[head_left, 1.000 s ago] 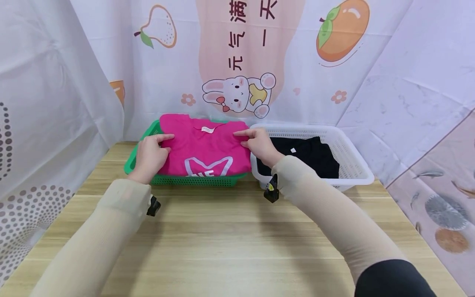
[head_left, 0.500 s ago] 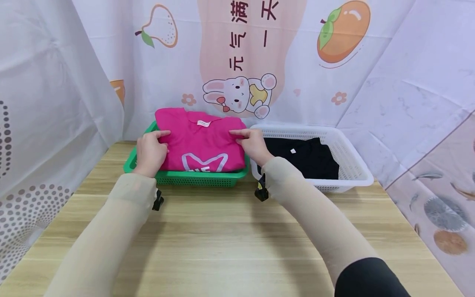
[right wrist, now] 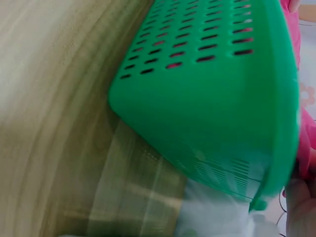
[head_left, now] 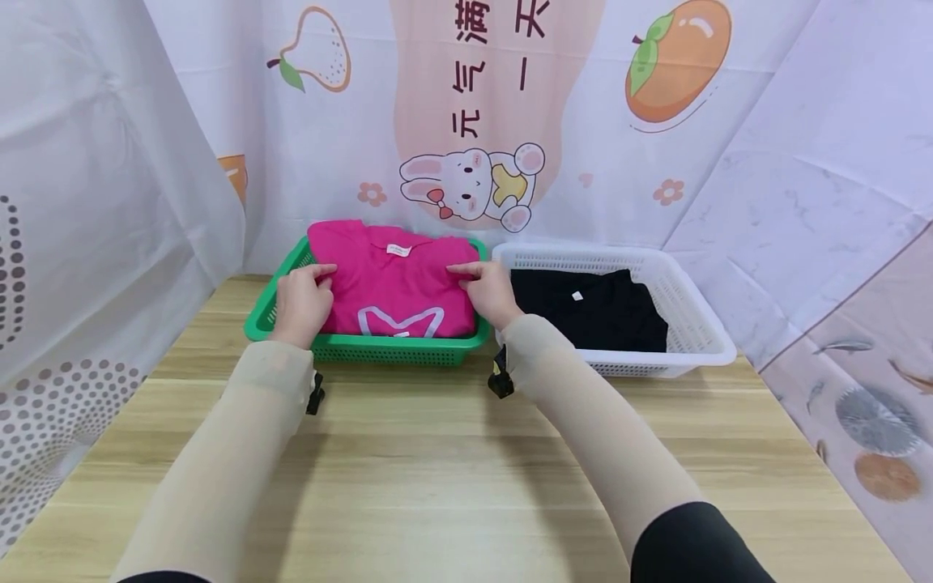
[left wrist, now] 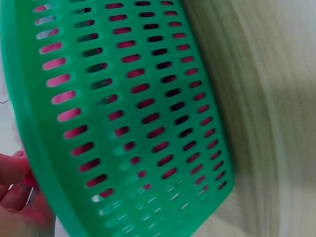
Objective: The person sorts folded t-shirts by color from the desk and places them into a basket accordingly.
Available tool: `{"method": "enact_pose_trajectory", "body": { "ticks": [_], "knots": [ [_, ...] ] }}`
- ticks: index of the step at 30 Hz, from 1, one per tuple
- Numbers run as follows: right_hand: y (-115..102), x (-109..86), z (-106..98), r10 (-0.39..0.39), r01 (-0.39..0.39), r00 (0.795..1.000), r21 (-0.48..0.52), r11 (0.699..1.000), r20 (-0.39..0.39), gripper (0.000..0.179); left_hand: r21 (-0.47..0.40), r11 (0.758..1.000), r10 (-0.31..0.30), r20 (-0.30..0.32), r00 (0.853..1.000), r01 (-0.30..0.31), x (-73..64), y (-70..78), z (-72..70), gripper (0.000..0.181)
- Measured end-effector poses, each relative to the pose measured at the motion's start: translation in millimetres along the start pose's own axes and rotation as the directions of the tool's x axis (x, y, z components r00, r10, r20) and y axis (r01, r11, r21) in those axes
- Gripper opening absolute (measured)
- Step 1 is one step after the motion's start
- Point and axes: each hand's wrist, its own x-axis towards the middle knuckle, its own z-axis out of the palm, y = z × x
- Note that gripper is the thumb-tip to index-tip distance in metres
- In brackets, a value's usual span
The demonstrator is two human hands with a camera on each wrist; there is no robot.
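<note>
A folded pink T-shirt [head_left: 401, 283] with a white neck label and a pale star outline lies in the green plastic basket [head_left: 386, 350]. My left hand [head_left: 302, 304] holds the shirt's left side, index finger along the top. On the opposite side, my right hand [head_left: 491, 293] grips the cloth the same way. In the left wrist view, the thumb and fingers of the left hand [left wrist: 22, 202] pinch a bit of pink at the basket rim. Pink cloth [right wrist: 307, 133] bulges over the rim by the right hand [right wrist: 302, 207] in the right wrist view.
To the right stands a white plastic basket [head_left: 700, 320] with a folded black garment [head_left: 590, 312] inside. Both baskets are on a wooden table [head_left: 408, 461], close against a printed curtain [head_left: 328, 162] at the back.
The pink shirt has come down from over the green basket's front rim to inside it, shifting slightly left. Both hands moved with it, still gripping its sides. The white basket stayed put.
</note>
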Motion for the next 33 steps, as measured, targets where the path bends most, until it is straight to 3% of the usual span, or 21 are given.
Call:
{"method": "enact_pose_trajectory", "body": {
  "ticks": [6, 20, 27, 33],
  "knots": [
    [7.6, -1.9, 6.1, 0.016, -0.016, 1.000, -0.046, 0.999, -0.003, 0.036, 0.036, 0.999, -0.004, 0.050, 0.999, 0.002, -3.0, -6.5, 4.1, 0.037],
    [10.0, -3.2, 4.7, 0.014, -0.015, 1.000, -0.126, 0.992, -0.011, 0.032, 0.127, 0.992, -0.001, 0.159, 0.987, -0.019, -4.7, -1.1, 4.9, 0.049],
    [11.4, -4.3, -7.3, -0.034, 0.030, 0.999, -0.155, 0.987, -0.023, 0.029, 0.146, 0.989, -0.024, 0.154, 0.988, 0.001, -4.4, -8.6, -0.3, 0.051],
    [3.1, -4.9, -24.2, -0.044, 0.042, 0.999, -0.136, 0.990, -0.013, 0.030, 0.121, 0.993, -0.010, 0.148, 0.989, -0.008, -2.4, -2.5, -5.3, 0.053]
  ]
}}
